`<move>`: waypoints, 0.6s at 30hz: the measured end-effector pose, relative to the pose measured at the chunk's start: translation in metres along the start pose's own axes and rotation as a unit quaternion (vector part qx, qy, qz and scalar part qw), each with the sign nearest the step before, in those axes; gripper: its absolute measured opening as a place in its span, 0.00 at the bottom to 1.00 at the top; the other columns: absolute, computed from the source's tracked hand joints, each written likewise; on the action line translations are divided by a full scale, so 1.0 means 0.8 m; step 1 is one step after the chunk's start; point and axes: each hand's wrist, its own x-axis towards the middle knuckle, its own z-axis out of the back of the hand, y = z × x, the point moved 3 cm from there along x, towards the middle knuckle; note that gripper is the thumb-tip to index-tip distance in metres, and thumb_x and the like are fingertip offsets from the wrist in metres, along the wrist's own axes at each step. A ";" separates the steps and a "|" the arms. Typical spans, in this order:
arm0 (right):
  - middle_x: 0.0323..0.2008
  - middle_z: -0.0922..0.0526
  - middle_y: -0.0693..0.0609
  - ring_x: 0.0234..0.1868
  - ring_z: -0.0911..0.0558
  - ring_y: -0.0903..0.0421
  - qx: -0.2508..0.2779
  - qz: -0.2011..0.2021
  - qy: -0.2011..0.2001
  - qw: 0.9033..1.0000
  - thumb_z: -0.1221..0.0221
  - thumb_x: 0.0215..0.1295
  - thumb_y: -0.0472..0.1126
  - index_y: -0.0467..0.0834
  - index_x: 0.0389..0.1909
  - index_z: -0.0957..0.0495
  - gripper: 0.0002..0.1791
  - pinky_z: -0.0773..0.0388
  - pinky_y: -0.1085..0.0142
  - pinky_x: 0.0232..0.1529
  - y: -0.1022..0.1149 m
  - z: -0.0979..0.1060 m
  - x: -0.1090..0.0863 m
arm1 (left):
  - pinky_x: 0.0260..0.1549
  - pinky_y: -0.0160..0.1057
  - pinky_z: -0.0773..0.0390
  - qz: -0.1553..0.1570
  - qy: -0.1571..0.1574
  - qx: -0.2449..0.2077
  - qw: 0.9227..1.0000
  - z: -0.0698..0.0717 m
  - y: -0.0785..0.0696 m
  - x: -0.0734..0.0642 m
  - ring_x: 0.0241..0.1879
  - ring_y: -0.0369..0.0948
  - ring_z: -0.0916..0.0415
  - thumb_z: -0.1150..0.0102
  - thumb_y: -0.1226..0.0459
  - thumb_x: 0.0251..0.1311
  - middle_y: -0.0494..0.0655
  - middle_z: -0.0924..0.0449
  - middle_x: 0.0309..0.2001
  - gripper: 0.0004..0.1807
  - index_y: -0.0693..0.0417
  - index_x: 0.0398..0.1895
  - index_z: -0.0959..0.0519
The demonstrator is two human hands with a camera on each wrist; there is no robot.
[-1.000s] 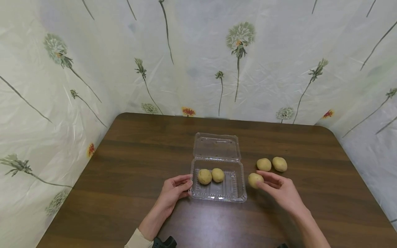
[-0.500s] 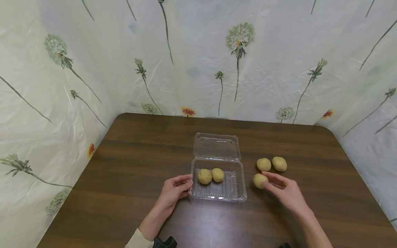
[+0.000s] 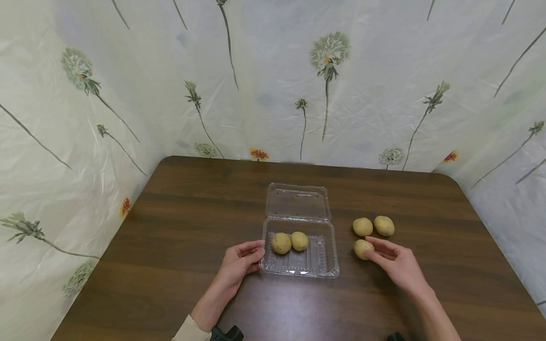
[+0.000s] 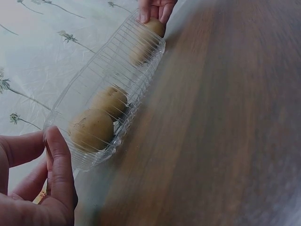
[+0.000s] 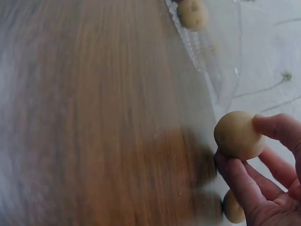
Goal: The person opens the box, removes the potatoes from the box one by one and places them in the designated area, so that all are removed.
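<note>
A clear plastic clamshell container lies with its lid folded back on the table. Two potatoes sit side by side in its tray, a larger potato at the left and a smaller potato beside it. My left hand pinches the tray's left rim between thumb and fingers. To the right of the container, my right hand holds a third potato between thumb and fingertips, close over the table. Just beyond that hand, two more potatoes lie next to each other.
The brown wooden table has rounded far corners. Behind it and at both sides hangs a pale plastic sheet printed with dandelions. A black wrist device shows at my left wrist.
My right hand has moved a little to the right, away from the container, with the potato in its fingers. The left hand and the container have stayed in place.
</note>
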 end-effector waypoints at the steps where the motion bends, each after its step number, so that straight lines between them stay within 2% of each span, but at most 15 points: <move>1: 0.59 0.23 0.44 0.52 0.22 0.63 -0.003 0.000 0.000 1.000 0.38 0.63 0.60 0.47 0.63 0.25 0.32 0.26 0.75 0.44 -0.001 0.000 0.000 | 0.33 0.35 0.19 0.001 0.000 0.000 1.000 0.000 0.000 0.000 0.34 0.38 0.23 0.34 0.66 0.60 0.48 0.20 0.38 0.21 0.68 0.55 0.22; 5: 0.60 0.24 0.43 0.57 0.22 0.49 -0.012 0.003 -0.001 1.000 0.39 0.64 0.60 0.46 0.64 0.25 0.32 0.26 0.76 0.44 -0.003 0.000 0.002 | 0.33 0.35 0.19 0.002 0.000 0.001 1.000 0.002 0.002 0.001 0.34 0.38 0.23 0.33 0.66 0.60 0.48 0.20 0.39 0.21 0.67 0.54 0.21; 8: 0.61 0.24 0.43 0.58 0.23 0.45 -0.016 0.006 -0.002 1.000 0.39 0.64 0.60 0.45 0.64 0.25 0.33 0.26 0.76 0.43 -0.004 0.000 0.003 | 0.33 0.35 0.19 0.002 0.001 0.001 1.000 0.003 0.003 0.002 0.34 0.38 0.23 0.33 0.66 0.60 0.48 0.20 0.39 0.21 0.67 0.54 0.21; 13: 0.60 0.24 0.43 0.56 0.22 0.48 -0.023 0.017 -0.006 1.000 0.39 0.64 0.59 0.45 0.63 0.24 0.32 0.25 0.75 0.43 -0.006 -0.001 0.004 | 0.33 0.35 0.19 0.002 0.003 -0.003 1.000 0.003 0.004 0.001 0.33 0.38 0.23 0.33 0.67 0.60 0.48 0.20 0.38 0.21 0.68 0.55 0.22; 18: 0.58 0.22 0.43 0.52 0.20 0.56 -0.028 0.040 -0.006 0.999 0.38 0.65 0.57 0.44 0.61 0.24 0.30 0.24 0.75 0.43 -0.005 -0.002 0.007 | 0.32 0.34 0.19 -0.002 0.007 -0.007 1.000 0.003 0.003 0.000 0.33 0.37 0.23 0.34 0.67 0.60 0.48 0.20 0.38 0.22 0.70 0.55 0.23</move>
